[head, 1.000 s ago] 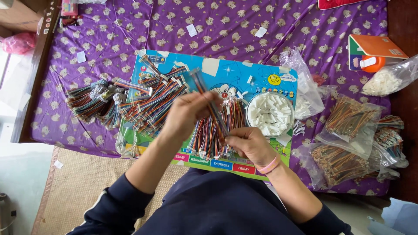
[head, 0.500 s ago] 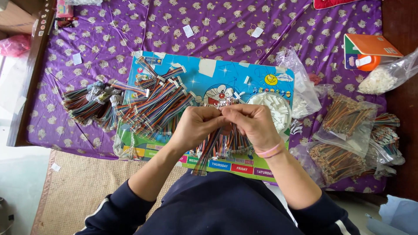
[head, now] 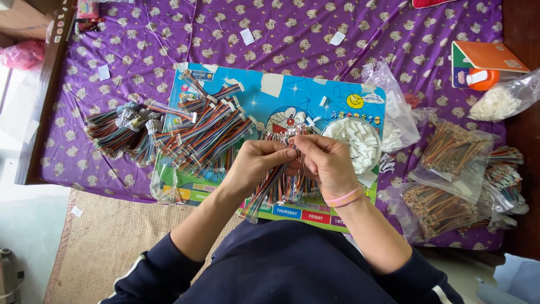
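At the centre of the frame, the left hand [head: 256,163] and right hand [head: 326,163] meet, fingers pinched on a bundle of multicoloured wires [head: 270,188] hanging toward the lower edge. Just right sits a round tub of white connectors [head: 354,138] on the blue board [head: 315,90].

A clear plastic bag of striped wires [head: 453,152] lies to the right of the hands. Another clear bag of wires [head: 436,208] sits just below it. Far up on the right is a clear bag of small white bits [head: 500,101]. Beside that is an orange and green box [head: 484,62].
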